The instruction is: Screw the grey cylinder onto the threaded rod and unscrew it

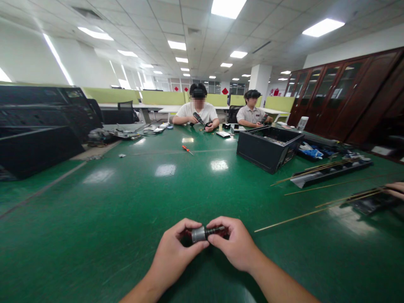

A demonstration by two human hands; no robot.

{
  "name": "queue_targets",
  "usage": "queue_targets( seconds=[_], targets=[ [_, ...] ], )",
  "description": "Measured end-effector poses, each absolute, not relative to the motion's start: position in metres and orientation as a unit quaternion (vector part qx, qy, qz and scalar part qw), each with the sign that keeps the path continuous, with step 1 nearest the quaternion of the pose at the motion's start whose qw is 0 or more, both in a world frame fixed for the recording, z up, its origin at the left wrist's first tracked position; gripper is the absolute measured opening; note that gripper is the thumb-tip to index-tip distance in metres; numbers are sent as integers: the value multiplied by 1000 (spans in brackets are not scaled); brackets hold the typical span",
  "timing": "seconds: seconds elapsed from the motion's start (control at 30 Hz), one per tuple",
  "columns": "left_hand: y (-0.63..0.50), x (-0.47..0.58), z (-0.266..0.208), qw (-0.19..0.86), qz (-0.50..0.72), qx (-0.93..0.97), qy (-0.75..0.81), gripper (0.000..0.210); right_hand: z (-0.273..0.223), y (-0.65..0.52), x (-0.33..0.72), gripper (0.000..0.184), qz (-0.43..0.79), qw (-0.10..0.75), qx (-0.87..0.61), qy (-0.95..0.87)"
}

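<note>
Between my two hands, low over the green table, is a small silver-grey metal cylinder with a dark ribbed shaft (198, 234) pointing right. My left hand (175, 252) grips the thick cylinder end, with thumb and fingers bent round it. On the shaft end, the thumb and fingertips of my right hand (238, 245) pinch the part, leaving its thin tip partly showing. Dark reddish patches show behind the fingers, too hidden to name. The exact kind of part cannot be made out.
Across the green table (132, 210) lies an orange-handled screwdriver (187, 149). A black computer case (261, 151) stands right of centre, with long thin rods (284, 221) nearer me. Another person's hand (396, 189) is at the right edge. Two people sit opposite, holding dark tools.
</note>
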State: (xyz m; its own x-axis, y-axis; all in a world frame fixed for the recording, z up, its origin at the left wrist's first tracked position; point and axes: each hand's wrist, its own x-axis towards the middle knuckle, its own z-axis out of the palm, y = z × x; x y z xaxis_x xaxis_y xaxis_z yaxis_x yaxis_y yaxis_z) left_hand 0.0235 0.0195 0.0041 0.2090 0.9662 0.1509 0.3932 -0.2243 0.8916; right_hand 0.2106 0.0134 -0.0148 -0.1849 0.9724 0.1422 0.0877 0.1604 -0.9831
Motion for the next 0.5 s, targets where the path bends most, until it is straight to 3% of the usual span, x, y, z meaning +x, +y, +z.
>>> queue_targets(
  seconds=[0.5],
  targets=[
    [19,24,2,384,378,678,500,28,-13,13,212,10,445,450,-456,-626]
  ],
)
